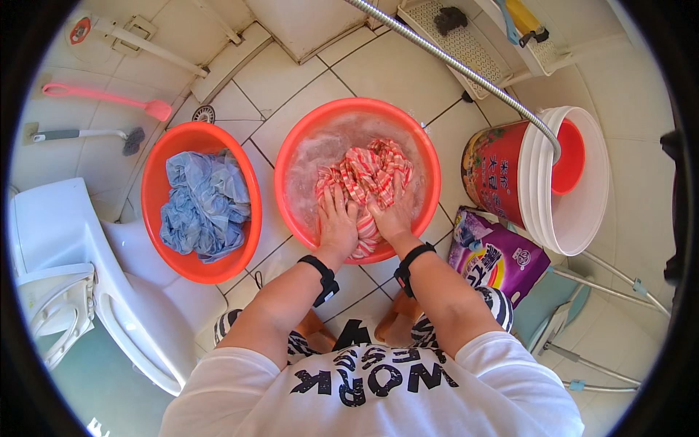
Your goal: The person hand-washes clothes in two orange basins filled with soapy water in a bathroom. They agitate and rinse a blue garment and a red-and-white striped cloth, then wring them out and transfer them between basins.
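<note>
A wet red-and-white striped cloth [364,171] lies bunched in a round red basin [285,149] holding sudsy water. My left hand [338,222] is on the near left part of the cloth, its fingers bent over the folds and the thumb turned inward. On the right side, my right hand [393,216] grips the cloth too, with the fabric bunched between thumb and fingers. Some striped fabric hangs between my wrists toward the near rim. Parts of the fingertips are hidden in the folds and suds. Both wrists wear black bands.
Left of the basin, a red-orange tub [251,211] holds wet blue clothing [204,207]. A large white-and-red bucket [499,171] and a purple detergent bag [495,255] stand at the right. A metal hose [466,60] crosses the upper right; a white toilet [109,284] is at the left.
</note>
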A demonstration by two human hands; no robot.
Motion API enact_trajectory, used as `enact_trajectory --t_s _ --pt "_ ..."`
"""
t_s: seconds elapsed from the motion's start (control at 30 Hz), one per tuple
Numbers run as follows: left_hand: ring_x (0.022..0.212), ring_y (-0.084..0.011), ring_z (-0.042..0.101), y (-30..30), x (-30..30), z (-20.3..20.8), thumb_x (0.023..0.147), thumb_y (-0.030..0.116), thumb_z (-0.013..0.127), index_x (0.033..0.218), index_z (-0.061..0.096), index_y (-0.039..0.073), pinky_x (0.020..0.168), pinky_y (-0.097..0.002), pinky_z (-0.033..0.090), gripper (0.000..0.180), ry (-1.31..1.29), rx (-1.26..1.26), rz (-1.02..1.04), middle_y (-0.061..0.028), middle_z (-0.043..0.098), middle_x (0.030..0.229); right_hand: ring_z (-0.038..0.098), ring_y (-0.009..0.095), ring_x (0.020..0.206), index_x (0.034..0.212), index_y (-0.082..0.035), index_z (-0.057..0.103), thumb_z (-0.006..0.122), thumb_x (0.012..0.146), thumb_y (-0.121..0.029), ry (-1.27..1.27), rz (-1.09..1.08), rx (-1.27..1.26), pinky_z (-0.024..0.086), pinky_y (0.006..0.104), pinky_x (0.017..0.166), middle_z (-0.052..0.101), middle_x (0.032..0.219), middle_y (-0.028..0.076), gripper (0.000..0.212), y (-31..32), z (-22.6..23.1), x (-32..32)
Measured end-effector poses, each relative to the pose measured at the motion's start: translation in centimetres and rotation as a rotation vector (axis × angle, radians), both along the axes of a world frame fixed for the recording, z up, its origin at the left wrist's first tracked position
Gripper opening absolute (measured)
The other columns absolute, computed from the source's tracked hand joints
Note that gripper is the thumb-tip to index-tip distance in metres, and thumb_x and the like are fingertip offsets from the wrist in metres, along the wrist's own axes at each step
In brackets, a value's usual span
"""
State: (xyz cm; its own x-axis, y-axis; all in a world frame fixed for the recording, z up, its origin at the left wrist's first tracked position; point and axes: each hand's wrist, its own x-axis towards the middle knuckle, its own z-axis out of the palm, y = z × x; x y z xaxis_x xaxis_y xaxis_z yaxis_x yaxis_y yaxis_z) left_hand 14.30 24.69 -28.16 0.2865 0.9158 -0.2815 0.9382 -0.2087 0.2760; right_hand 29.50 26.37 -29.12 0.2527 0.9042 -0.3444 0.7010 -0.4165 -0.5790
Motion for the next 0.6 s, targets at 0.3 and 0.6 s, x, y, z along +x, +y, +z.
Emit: enact_trajectory --t_s 0.3,0.6 --pt "0.095 -0.0405 0.068 11.7 -1.7 0.2 0.082 0.011 0.063 0.114 0.061 0.003 0.082 -0.0500 0.055 0.033 -0.071 -0.368 -0.002 -0.0259 0.069 0.100 0.057 0.045 0.121 0.140 -0.003 0.054 0.053 0.088 -0.056 -0.059 0.124 -0.462 0.042 0.0511 0.106 0.062 0.123 0.032 0.074 10.2 -1.5 2.0" --pt "0.121 -0.0335 0.057 14.3 -5.0 -3.2 0.081 0.023 0.070 0.137 0.053 0.007 0.103 -0.0430 0.046 0.060 -0.602 -0.518 0.342 -0.0171 0.061 0.129 0.055 0.034 0.127 0.121 -0.010 0.068 0.052 0.095 -0.035 -0.160 0.318 -0.146 0.048 0.0484 0.101 0.061 0.134 0.017 0.039 14.2 1.8 1.5"
